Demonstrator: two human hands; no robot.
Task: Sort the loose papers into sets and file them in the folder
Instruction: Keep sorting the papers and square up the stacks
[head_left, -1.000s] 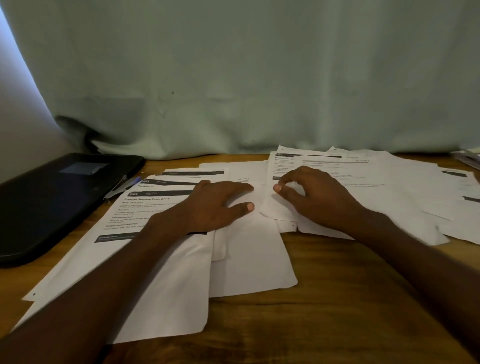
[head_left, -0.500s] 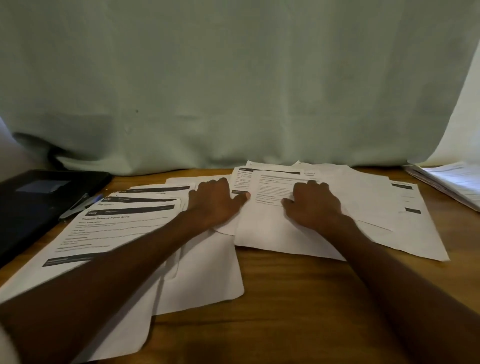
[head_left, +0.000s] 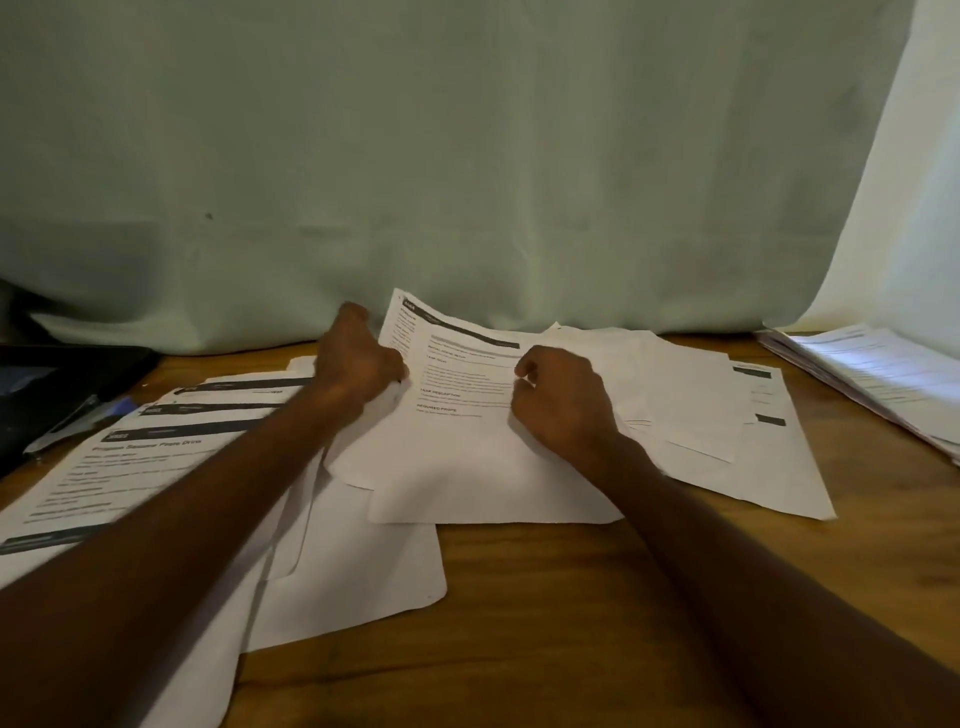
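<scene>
Pinching printed sheet (head_left: 462, 374) at left edge w/ left hand (head_left: 358, 358); right hand (head_left: 561, 400) curled, resting atop it; counter (head_left: 571, 597).

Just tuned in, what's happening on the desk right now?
A person is sorting loose printed papers on a wooden table. The left hand grips the left edge of a printed sheet and lifts its far corner, while the right hand rests on it, fingers curled. More sheets are fanned out at left and right. A black folder lies at far left; nothing appears filed yet.
</scene>
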